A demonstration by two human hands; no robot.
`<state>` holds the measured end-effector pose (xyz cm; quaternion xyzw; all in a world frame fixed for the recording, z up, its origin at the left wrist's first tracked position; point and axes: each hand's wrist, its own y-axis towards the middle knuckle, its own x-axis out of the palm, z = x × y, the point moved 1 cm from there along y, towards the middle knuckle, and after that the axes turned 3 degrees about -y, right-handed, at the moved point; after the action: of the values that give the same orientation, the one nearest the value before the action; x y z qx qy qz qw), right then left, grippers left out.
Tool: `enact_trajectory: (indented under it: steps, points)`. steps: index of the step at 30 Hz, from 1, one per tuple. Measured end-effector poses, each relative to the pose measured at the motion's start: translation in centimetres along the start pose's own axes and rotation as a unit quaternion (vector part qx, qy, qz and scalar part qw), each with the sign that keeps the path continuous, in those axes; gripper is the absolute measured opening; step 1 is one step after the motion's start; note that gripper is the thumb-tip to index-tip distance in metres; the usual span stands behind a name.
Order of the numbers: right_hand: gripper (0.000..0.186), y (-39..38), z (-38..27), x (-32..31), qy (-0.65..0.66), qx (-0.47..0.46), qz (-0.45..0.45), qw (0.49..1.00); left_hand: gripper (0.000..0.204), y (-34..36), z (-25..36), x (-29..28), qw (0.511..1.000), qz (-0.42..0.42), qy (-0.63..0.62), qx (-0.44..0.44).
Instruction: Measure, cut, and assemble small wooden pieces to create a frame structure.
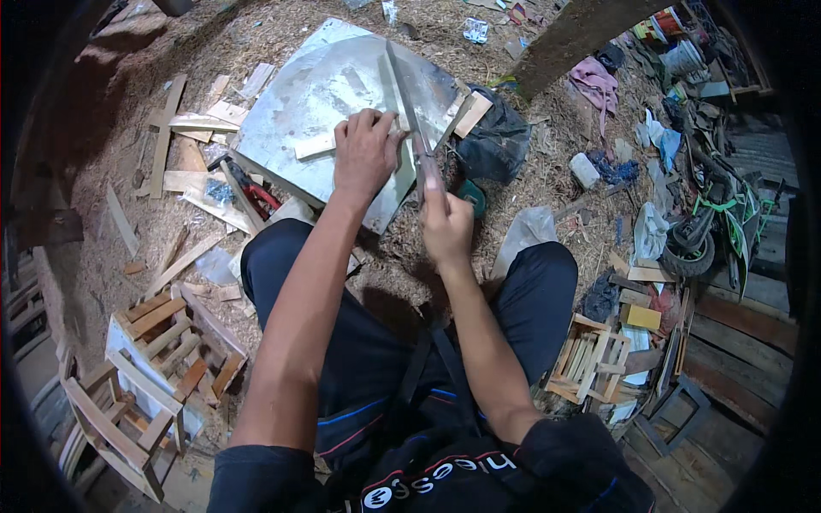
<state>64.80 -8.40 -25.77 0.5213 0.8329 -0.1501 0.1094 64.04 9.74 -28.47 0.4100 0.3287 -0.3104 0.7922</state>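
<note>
My left hand [366,154] rests on the pale wood strip [313,147] lying across the scuffed metal-coloured board [278,111], its fingers curled over the strip. My right hand [445,222] grips the handle of a long saw [402,98], whose blade reaches toward the board's far edge beside my left fingertips. Whether the teeth touch the wood I cannot tell. Short wood offcuts [473,115] lie at the board's right edge, with a dark plastic bag [496,141] and a green round object [469,198] beside it.
Red-handled tools [261,192] and scattered slats [171,137] lie left on shavings. Wooden frames [128,419] flank my left leg, small crates [577,359] my right. A post [556,51] rises at the back; a small green-and-black bike [718,222] stands among clutter at right.
</note>
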Motion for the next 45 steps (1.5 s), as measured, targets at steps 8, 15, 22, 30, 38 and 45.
enact_trajectory:
  steps: [8,15,22,30,38,45]
  points:
    - [0.05,-7.4,3.1,-3.0,0.066,-0.037,-0.001,0.997,0.033,-0.4,0.2,0.2,1.0,-0.013,-0.015,0.009]
    - [0.051,-3.0,1.5,-0.6,0.047,-0.023,-0.015,0.999,0.031,-0.2,-0.3,-0.2,1.0,-0.009,-0.016,0.0]
    - [0.05,-3.1,1.9,-1.1,0.031,-0.013,0.006,0.999,0.033,-0.1,0.2,0.1,1.0,-0.002,-0.005,0.004]
    - [0.048,-8.9,4.0,-3.8,0.047,-0.002,-0.019,0.999,0.03,0.3,-0.3,0.3,1.0,-0.002,-0.002,0.002]
    - [0.052,-0.1,1.5,0.4,0.011,-0.033,0.01,0.999,0.032,-0.4,-0.1,0.4,1.0,0.0,-0.009,0.002]
    - [0.046,-10.0,5.3,-4.3,0.064,0.03,0.0,0.998,0.031,-0.2,0.2,0.5,1.0,-0.002,-0.015,0.006]
